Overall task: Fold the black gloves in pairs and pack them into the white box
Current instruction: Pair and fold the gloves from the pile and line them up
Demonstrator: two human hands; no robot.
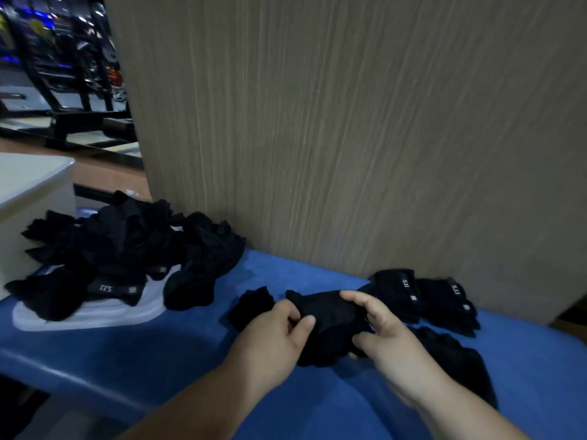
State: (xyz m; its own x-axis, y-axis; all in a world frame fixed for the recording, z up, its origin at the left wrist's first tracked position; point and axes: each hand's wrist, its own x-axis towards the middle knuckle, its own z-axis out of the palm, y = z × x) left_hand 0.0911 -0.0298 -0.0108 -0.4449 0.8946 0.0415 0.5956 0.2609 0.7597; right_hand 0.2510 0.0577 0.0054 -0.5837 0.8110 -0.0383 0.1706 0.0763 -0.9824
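Grip of left hand [279, 331] and right hand [389, 339] pinches opposite ends of a black glove [330, 314], seemingly soft, light, floppy.

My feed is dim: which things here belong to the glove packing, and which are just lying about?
Job: black glove held by left hand and right hand; glove pile; labelled gloves at right; white box.
Lying about: wooden panel; background racks.

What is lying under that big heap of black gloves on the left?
A flat white piece, perhaps a lid, shows under the heap of black gloves, resting on the blue surface. The gloves cover much of it, so its full shape is hidden.
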